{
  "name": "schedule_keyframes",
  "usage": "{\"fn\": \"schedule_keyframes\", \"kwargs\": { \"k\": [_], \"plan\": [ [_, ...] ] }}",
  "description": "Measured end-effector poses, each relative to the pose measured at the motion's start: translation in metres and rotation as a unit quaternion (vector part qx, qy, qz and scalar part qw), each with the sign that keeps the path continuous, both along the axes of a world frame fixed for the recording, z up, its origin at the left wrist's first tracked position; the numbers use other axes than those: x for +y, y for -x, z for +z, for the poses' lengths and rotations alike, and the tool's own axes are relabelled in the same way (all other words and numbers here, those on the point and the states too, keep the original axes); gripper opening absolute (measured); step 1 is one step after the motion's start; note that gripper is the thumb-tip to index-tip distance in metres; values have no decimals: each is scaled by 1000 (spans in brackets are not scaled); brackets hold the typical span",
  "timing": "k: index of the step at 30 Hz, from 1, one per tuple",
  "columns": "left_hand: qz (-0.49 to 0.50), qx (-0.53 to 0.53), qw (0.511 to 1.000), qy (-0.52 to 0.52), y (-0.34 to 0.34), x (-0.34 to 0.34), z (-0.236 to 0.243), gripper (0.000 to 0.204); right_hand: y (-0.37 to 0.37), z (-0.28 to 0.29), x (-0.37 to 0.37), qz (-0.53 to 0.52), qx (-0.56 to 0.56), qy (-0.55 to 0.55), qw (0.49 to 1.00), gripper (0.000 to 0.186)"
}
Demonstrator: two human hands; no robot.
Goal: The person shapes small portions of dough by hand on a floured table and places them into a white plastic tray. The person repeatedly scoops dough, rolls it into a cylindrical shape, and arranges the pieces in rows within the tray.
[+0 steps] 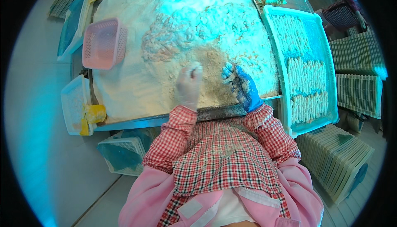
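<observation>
My left hand (189, 85), in a thin translucent glove, is closed just above the flour at the near edge of a flour-covered table (124, 99). Whether anything is inside its fingers is hidden. To its right, my right hand (247, 88) wears a blue glove caked with flour. Its fingers curl inward, and what they hold, if anything, I cannot make out. Crumbly tan flour (211, 68) lies between the two hands. Beyond them spreads a large heap of flour-coated pieces (198, 24), brightly lit in cyan.
On the right, a pale turquoise tray (273, 28) holds rows of coated strips (307, 76). A pink perforated basket (103, 45) sits on the table's left side. A white tray (70, 107) and yellow scoop (95, 114) are at left. Stacked trays (337, 156) stand lower right.
</observation>
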State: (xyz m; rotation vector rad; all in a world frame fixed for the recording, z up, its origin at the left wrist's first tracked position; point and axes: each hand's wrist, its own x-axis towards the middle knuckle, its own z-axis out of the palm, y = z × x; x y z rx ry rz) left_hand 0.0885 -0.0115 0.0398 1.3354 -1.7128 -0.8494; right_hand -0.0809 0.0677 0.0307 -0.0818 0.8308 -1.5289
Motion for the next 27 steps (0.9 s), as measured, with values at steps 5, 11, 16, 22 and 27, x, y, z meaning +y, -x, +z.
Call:
{"fn": "schedule_keyframes", "kwargs": {
  "k": [5, 11, 16, 22, 27],
  "plan": [
    [34, -363, 930, 42, -117, -29, -66, 26, 18, -2, 1, 27, 16, -59, 998, 38],
    [57, -434, 883, -169, -166, -8, -77, 44, 13, -6, -4, 39, 60, -32, 997, 32],
    [58, -392, 917, -38, -157, -5, -81, 33, 9, 20, -12, -12, -33, -40, 999, 40],
    [-117, -165, 978, 60, -34, 7, -18, 35, 16, -45, -8, -10, -165, 10, 986, 41],
    [-161, 0, 977, 138, 76, 39, -11, 55, -45, -49, 4, -125, -19, 125, 984, 53]
  ]
}}
